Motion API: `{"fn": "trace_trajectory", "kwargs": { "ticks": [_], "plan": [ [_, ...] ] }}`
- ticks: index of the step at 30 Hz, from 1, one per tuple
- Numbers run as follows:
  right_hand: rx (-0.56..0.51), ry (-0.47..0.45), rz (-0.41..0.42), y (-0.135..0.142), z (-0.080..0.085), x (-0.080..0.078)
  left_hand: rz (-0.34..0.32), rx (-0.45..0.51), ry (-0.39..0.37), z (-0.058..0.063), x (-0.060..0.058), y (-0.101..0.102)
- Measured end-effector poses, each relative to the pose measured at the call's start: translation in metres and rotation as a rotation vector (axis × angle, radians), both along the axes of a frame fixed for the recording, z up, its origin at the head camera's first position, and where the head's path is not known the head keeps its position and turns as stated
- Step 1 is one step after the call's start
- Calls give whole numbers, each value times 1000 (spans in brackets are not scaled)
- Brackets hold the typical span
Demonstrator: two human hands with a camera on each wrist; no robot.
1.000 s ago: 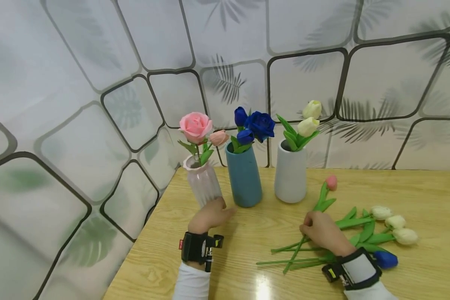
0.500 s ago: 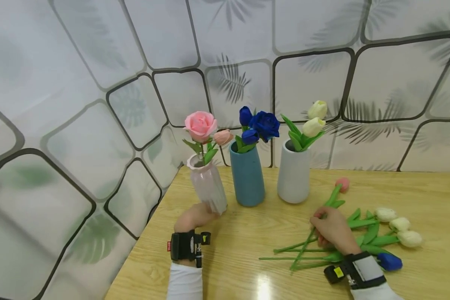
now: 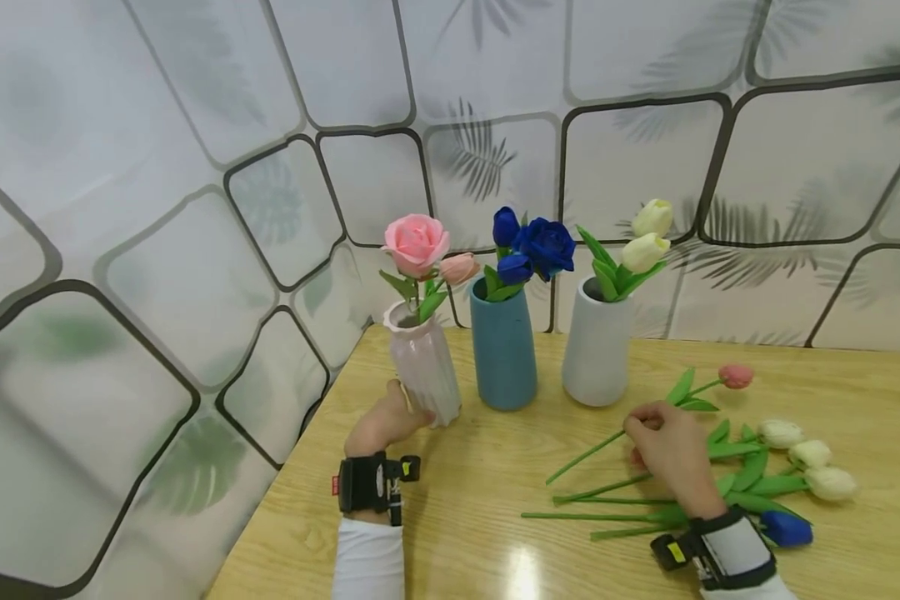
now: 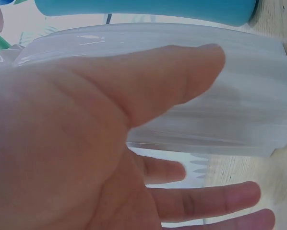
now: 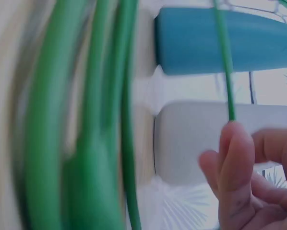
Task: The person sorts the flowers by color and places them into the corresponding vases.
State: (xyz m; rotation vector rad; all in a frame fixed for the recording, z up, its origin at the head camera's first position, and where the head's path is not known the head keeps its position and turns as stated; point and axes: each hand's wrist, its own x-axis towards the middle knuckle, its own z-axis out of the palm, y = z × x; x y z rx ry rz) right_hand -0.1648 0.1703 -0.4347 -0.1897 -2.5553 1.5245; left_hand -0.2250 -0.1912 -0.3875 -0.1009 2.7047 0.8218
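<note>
My left hand (image 3: 390,421) is at the lower side of a pale pink fluted vase (image 3: 426,371) that holds a pink rose (image 3: 416,245) and a smaller pink flower (image 3: 459,268). Its thumb (image 4: 182,76) lies across the front of the vase in the left wrist view, and the other fingers stretch out straight below it. With thumb and fingertips, my right hand (image 3: 673,446) pinches the green stem (image 5: 225,62) of a pink tulip (image 3: 736,377). The tulip's bloom points right, its stem end down to the left. Part of the stem is hidden behind the hand.
A blue vase (image 3: 504,354) with blue flowers (image 3: 546,248) and a white vase (image 3: 597,354) with cream tulips (image 3: 645,252) stand along the back. Several white tulips (image 3: 831,483) and a blue one (image 3: 786,528) lie on the wooden table (image 3: 480,533) under and beside the right forearm.
My left hand shifted left and now sits at the pink vase's left side. The pink tulip swung from steep to flatter, its bloom moving right, in my right hand. The view turned slightly.
</note>
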Motion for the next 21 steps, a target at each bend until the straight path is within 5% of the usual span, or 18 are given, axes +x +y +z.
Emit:
{"fn": "trace_trajectory", "kwargs": {
  "ticks": [5, 12, 14, 17, 21],
  "plan": [
    [-398, -83, -19, -2, 6, -1, -1, 54, 20, -1, -2, -1],
    [-1337, -377, 55, -3, 7, 1, -53, 83, 64, -2, -5, -2],
    [-1512, -435, 39, -6, 6, 1, -72, 79, 74, -2, -6, 0],
    [-1580, -461, 54, -13, 3, 2, -71, 115, 85, -3, -7, 1],
    [-1471, -354, 119, -23, 4, 4, -55, 225, 115, -3, -11, 3]
  ]
}}
